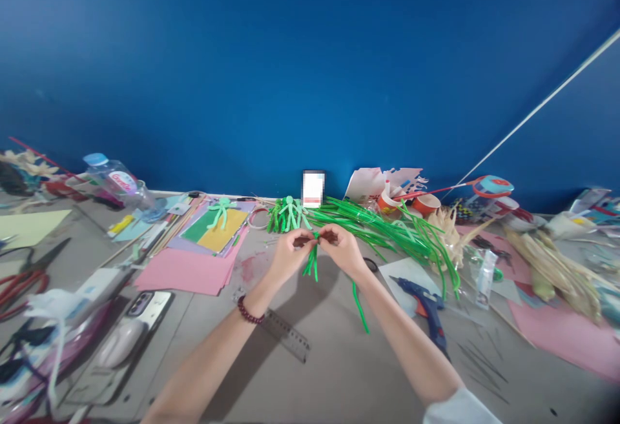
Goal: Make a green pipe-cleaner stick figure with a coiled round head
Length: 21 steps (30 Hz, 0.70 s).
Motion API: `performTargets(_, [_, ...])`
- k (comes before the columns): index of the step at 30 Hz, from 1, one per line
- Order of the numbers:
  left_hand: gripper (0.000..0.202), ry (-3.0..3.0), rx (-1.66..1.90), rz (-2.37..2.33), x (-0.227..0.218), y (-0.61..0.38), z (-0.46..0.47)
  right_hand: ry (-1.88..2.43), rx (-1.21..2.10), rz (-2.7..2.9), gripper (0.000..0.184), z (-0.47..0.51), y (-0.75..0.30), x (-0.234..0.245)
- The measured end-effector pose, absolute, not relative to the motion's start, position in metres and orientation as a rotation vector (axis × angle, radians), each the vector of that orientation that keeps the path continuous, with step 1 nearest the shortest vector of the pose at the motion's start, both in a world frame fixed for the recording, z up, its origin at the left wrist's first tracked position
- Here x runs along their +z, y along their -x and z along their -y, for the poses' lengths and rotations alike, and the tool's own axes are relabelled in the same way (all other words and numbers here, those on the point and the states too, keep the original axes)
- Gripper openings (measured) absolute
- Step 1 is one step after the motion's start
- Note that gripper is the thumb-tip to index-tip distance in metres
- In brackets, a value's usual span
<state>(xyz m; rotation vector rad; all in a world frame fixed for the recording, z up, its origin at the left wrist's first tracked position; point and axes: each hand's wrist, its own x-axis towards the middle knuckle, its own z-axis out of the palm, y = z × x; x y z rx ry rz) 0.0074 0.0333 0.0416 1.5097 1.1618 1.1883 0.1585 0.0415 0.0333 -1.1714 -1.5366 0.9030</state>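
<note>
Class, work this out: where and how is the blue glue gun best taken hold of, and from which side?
Probably by the handle, coming from the near right. The glue gun lies on its side, handle stretching toward the bottom of the view, nozzle pointing away to the left. The right forearm passes close along the handle's left.

"What is the tally on view?"

"Two hands point(292, 250) point(343, 251), one green bundle point(312, 265), one loose green strip point(359, 308), one ruler point(289, 336), one blue glue gun point(433, 314), one blue-capped bottle point(119, 182)."

"And the piled green stems point(387, 225)?"

"Many (too tangled for an exact count)."
</note>
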Motion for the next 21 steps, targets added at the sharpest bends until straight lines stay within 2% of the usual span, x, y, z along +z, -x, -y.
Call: performTargets(21, [0.015,-1.443,1.132,-1.153,0.0466,-0.0071,-0.0326,1.218,0.884,1.448,0.008,-0.0374,-0.1576,0.0371])
